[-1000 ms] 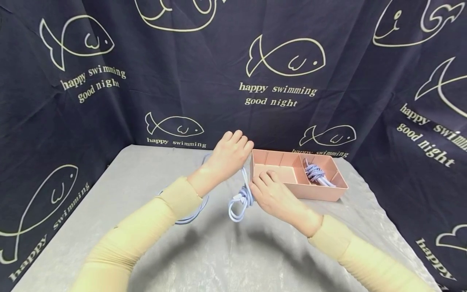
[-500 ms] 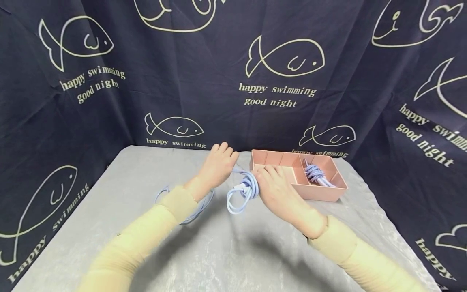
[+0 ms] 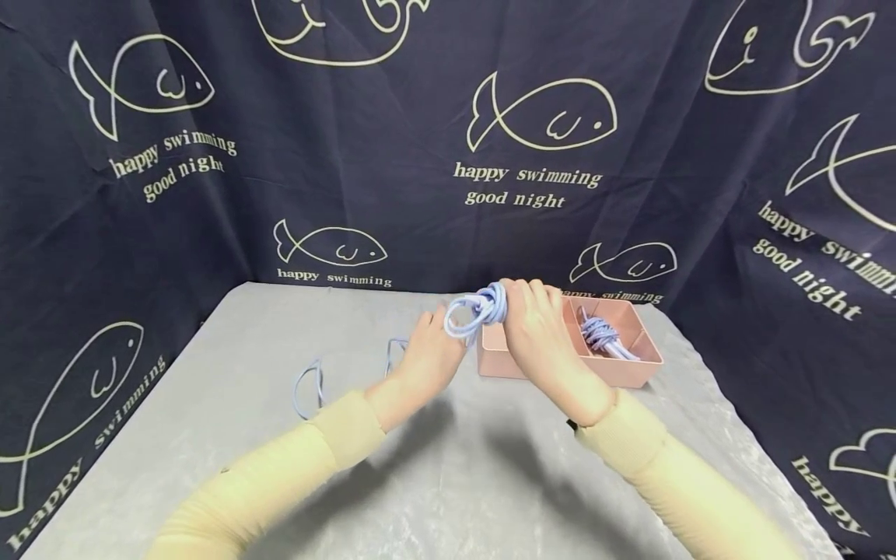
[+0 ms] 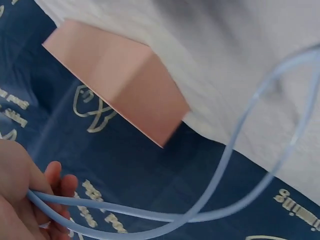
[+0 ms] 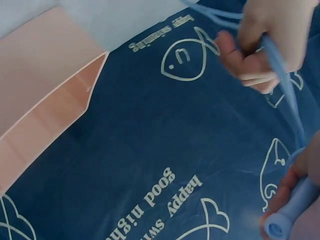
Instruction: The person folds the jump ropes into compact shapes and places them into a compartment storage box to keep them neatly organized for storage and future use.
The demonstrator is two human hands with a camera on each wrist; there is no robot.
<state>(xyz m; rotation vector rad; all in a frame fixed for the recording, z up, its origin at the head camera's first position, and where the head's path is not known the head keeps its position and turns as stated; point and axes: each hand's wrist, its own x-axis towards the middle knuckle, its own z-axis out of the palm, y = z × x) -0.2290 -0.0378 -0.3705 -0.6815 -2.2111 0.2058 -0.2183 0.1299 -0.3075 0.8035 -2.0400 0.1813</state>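
Observation:
My right hand point(image 3: 542, 330) holds a light-blue skipping rope point(image 3: 493, 302), part of it wound into a bundle beside the fingers. In the right wrist view, a tubular blue handle point(image 5: 290, 212) with a hollow end pokes out of that hand's grip. Close by on the left, my left hand point(image 3: 430, 354) grips the doubled cord, which runs taut between the hands. From the left palm the remaining cord point(image 4: 225, 155) hangs in loose strands, seen in the left wrist view. The bundle partly covers the left fingertips in the head view.
Behind the hands stands a pink divided box point(image 3: 504, 364); the right hand and bundle hide part of it. A second wound blue rope point(image 3: 600, 334) lies in its right compartment. Dark printed cloth point(image 3: 420, 155) encloses the grey-covered table point(image 3: 231, 350) at the back and sides.
My right hand has lifted the bundle higher, in front of the box. The left hand rose away from the bundle, then dropped beside and below it, still gripping the cord. Loose cord at left has shifted.

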